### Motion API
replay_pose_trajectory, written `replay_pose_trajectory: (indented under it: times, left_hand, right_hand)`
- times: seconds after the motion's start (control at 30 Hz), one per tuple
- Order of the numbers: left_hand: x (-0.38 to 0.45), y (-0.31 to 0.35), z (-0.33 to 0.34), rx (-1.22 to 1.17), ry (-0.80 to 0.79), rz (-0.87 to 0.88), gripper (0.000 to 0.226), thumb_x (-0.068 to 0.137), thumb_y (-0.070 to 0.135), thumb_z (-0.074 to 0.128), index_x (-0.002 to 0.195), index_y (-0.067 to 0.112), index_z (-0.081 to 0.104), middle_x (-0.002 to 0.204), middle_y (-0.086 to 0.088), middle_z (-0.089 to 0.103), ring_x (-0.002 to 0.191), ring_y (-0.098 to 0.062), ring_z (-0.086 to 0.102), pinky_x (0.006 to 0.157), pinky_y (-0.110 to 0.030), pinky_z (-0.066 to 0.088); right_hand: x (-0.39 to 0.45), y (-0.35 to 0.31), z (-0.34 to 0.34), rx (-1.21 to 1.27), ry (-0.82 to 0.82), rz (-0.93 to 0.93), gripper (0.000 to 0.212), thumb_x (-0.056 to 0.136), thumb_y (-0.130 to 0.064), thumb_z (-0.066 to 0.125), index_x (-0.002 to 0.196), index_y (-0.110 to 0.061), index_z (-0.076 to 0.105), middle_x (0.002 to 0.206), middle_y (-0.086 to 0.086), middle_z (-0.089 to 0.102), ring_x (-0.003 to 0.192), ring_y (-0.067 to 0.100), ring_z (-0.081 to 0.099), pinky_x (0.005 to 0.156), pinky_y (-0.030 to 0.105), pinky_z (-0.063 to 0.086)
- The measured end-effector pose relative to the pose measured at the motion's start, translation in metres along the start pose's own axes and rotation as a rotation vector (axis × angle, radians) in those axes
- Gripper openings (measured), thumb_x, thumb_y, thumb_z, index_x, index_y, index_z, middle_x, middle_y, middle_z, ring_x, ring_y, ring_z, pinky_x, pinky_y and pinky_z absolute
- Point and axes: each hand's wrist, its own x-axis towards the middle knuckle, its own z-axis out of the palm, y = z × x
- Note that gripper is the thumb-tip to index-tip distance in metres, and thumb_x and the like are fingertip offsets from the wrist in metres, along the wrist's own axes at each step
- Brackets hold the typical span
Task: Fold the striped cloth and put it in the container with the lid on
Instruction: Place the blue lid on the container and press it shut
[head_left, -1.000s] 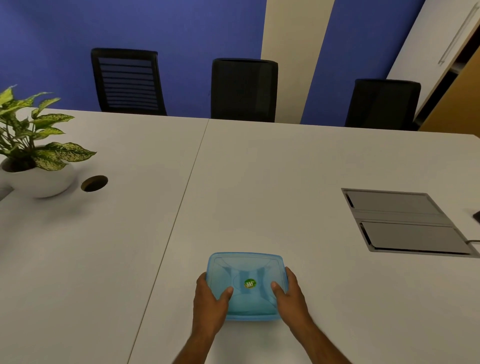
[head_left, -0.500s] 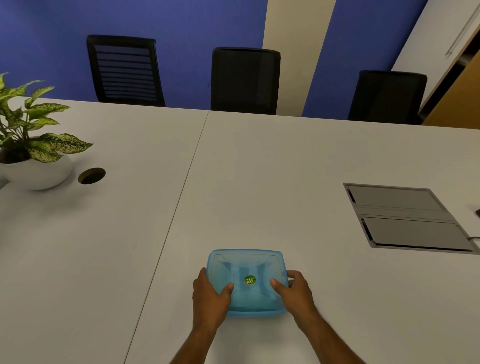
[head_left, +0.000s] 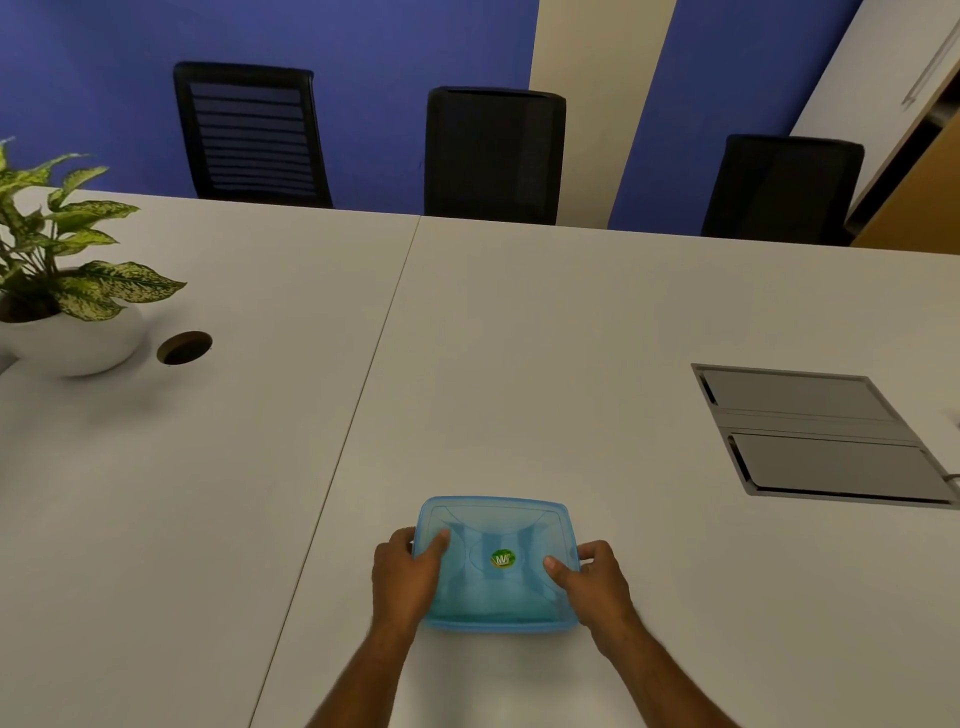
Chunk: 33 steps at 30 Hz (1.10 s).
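Note:
A translucent blue container with its lid on sits on the white table near the front edge. A round green sticker marks the middle of the lid. My left hand grips the container's left side, thumb pressing on the lid. On the right side my right hand holds it the same way, thumb on the lid. Faint lighter bands show through the blue plastic; I cannot make out the striped cloth itself.
A potted plant in a white bowl stands at the far left beside a round cable hole. A grey cable hatch is set into the table at the right. Three black chairs line the far edge.
Both hands have stayed on the container; the right hand has slid outward toward its right edge. The view has tilted down slightly.

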Motion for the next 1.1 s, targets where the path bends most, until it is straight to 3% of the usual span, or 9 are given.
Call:
replay_pose_trajectory:
  times: [0.13,0.57,0.77,0.87,0.93,1.0,1.1]
  left_hand:
    - [0.020,0.011,-0.001,-0.047,0.053,-0.019,0.036,0.092,0.049,0.058,0.097,0.014,0.069,0.092,0.002,0.068,0.090,-0.021,0.063,0.077,-0.035,0.049]
    - [0.051,0.015,0.007,-0.136,0.055,-0.130,0.027,0.091,0.029,0.065,0.076,0.007,0.058,0.074,-0.005,0.060,0.070,-0.020,0.052,0.058,-0.030,0.039]
    - [0.042,0.011,0.004,0.001,0.085,-0.011,0.030,0.090,0.045,0.062,0.079,0.017,0.062,0.079,0.003,0.066,0.073,-0.016,0.059,0.063,-0.031,0.045]
    - [0.032,0.007,-0.007,0.068,-0.001,0.060,0.030,0.084,0.052,0.068,0.095,0.025,0.066,0.083,0.001,0.068,0.074,-0.014,0.064,0.060,-0.027,0.046]
    - [0.026,0.002,-0.019,0.044,-0.152,0.057,0.048,0.069,0.048,0.084,0.110,0.036,0.062,0.085,-0.004,0.068,0.078,-0.017,0.068,0.059,-0.027,0.051]
    - [0.022,-0.003,-0.032,0.044,-0.364,0.032,0.087,0.053,0.035,0.096,0.126,0.046,0.050,0.099,-0.005,0.064,0.088,-0.021,0.068,0.056,-0.028,0.055]
    - [0.015,-0.007,-0.043,0.075,-0.591,-0.007,0.120,0.045,0.017,0.098,0.143,0.042,0.035,0.116,-0.005,0.055,0.100,-0.024,0.064,0.056,-0.030,0.058]
  right_hand:
    - [0.000,0.000,-0.001,-0.022,0.010,-0.008,0.039,0.079,-0.028,0.079,0.100,-0.012,0.050,0.098,0.013,0.066,0.088,0.029,0.067,0.074,0.044,0.058]
    - [0.002,0.001,0.003,-0.079,0.041,-0.036,0.039,0.080,-0.029,0.078,0.099,-0.011,0.049,0.096,0.012,0.066,0.086,0.028,0.066,0.076,0.045,0.058]
    - [0.002,0.002,0.003,-0.069,0.048,-0.038,0.040,0.080,-0.029,0.078,0.100,-0.010,0.050,0.097,0.013,0.065,0.088,0.029,0.066,0.078,0.046,0.058]
    - [0.001,0.002,0.004,-0.076,0.056,-0.049,0.039,0.080,-0.029,0.078,0.100,-0.009,0.050,0.097,0.013,0.065,0.088,0.029,0.066,0.079,0.046,0.058]
    - [0.000,0.002,0.004,-0.087,0.063,-0.054,0.040,0.080,-0.029,0.078,0.100,-0.008,0.051,0.097,0.013,0.065,0.088,0.030,0.065,0.080,0.047,0.057]
    - [0.000,0.000,0.004,-0.096,0.075,-0.058,0.040,0.080,-0.030,0.078,0.100,-0.007,0.051,0.098,0.014,0.065,0.089,0.031,0.065,0.081,0.047,0.056]
    - [-0.002,-0.001,0.005,-0.113,0.087,-0.067,0.041,0.080,-0.031,0.078,0.100,-0.007,0.051,0.098,0.013,0.065,0.090,0.031,0.064,0.082,0.047,0.056]
